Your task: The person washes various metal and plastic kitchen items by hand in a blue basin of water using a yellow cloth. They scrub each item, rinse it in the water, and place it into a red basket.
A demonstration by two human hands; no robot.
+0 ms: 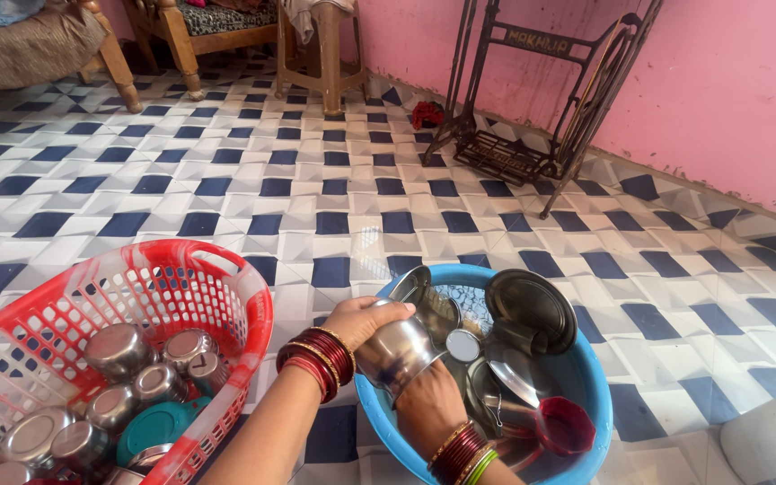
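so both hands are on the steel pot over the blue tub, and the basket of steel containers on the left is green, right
Not quite: the basket is red and white, not green, as the head view shows. The rest holds: the left hand and right hand both grip the steel pot over the blue tub, and the basket holds steel containers.

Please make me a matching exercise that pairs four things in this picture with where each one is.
Things:
1. Steel pot
2. Red basket
3. Blue tub
4. Iron stand

Places:
A. against the pink wall, on the tiled floor
B. on the floor to the left, with steel cups and lids inside
C. between the left hand and right hand, above the tub's near rim
D. on the floor under the hands, with plates, lids and a small red cup inside

Pairs: 1-C, 2-B, 3-D, 4-A
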